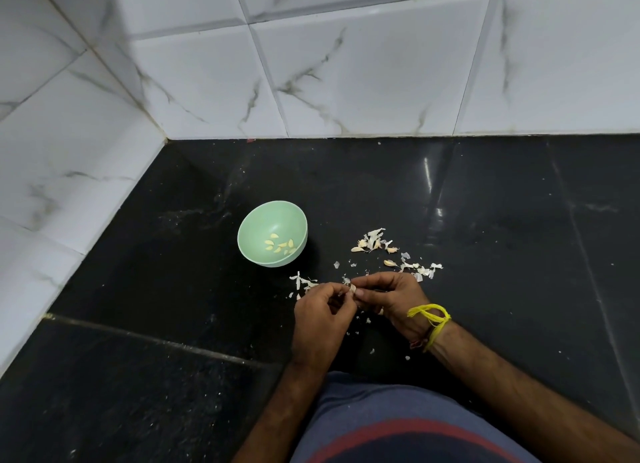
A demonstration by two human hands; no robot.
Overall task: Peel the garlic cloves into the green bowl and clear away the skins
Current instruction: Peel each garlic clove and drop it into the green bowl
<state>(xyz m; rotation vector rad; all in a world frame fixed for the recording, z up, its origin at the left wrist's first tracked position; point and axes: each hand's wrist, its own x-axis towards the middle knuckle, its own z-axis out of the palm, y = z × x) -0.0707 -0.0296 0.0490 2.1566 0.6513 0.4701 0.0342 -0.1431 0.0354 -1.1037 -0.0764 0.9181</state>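
Observation:
A green bowl (256, 220) stands on the black counter with several peeled garlic cloves (280, 245) inside. In front of it, my left hand (320, 318) and my right hand (389, 298) meet and both pinch one garlic clove (352, 288) between their fingertips. Unpeeled cloves (390, 263) lie among a scatter of papery skins (375, 238) to the right of the bowl. More skins (303, 282) lie just left of my hands, and small flakes (369, 320) lie beneath them.
The black stone counter (485, 220) runs into a corner of white marbled wall tiles (346, 81) at the back and left. A yellow thread band (433, 318) circles my right wrist. The counter's near edge is at my body.

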